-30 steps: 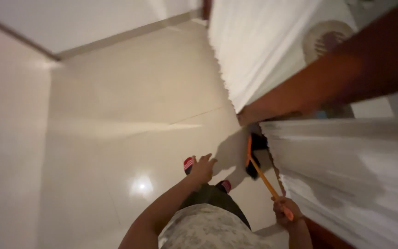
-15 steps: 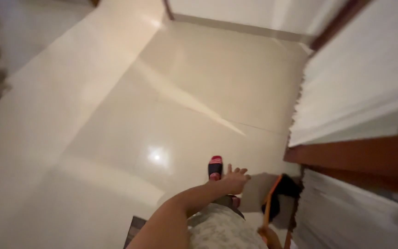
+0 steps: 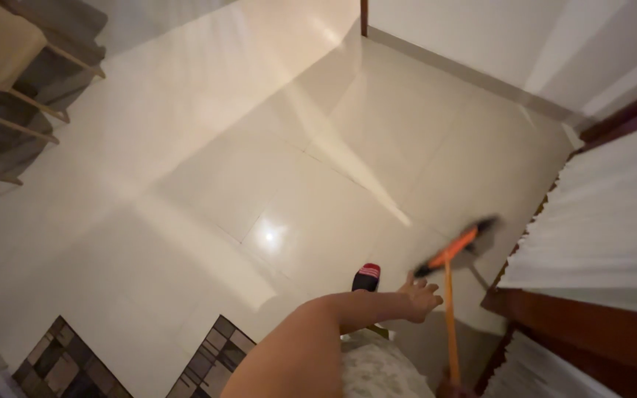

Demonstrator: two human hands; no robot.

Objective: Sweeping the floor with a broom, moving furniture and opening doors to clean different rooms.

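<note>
A glossy cream tiled floor [image 3: 208, 169] fills most of the view, with a bright light spot reflected near its middle. At the far left stand chairs [image 3: 16, 81] with pale cushions and dark frames. A patterned mat [image 3: 68, 365] of brown and grey squares lies at the near left. On the right hangs white fringed fabric [image 3: 606, 221] over a dark wooden frame [image 3: 591, 332]. A white wall [image 3: 495, 37] runs along the far side.

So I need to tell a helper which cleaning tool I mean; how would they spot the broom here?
Start at the white bed cover with the dark wooden frame along the right. Just left of it, above the pale tiled floor, stands the broom. Its thin orange handle rises to an orange and black head, the only bright orange thing here, right beside the open left hand.
</note>
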